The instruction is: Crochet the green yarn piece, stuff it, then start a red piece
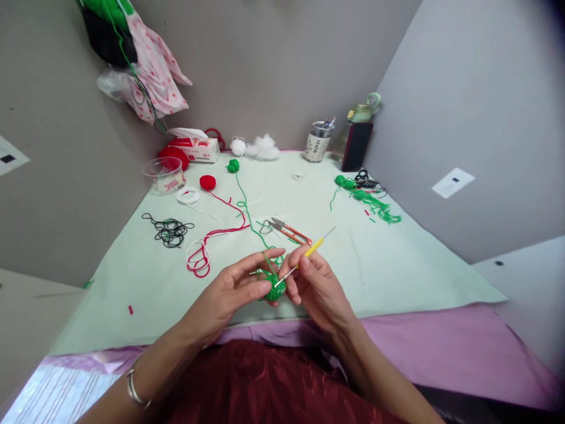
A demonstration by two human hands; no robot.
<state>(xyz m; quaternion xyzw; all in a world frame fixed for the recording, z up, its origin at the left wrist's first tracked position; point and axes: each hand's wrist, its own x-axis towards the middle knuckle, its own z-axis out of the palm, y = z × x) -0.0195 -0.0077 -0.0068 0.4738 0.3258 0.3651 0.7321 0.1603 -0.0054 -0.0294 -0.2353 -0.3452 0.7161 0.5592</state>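
Note:
Near the table's front edge, my left hand (238, 287) is closed around a small green crocheted piece (274, 290), with a strand of green yarn (244, 203) running up over its fingers. That strand leads back to a small green yarn ball (233, 166). My right hand (318, 282) pinches a crochet hook (314, 246) by its yellow handle. The hook's metal tip points down to the left and meets the green piece. Just beyond my hands lie orange-handled thread snips (291, 231), blades pointing away to the left.
Black cord (170, 231), a red yarn ball (207, 182) and a clear tub (164, 175) are on the left. At the back stand a tissue box (203, 148), white stuffing (263, 147), a pen cup (316, 142) and a phone (357, 147). Green crocheted pieces (359, 194) lie at right.

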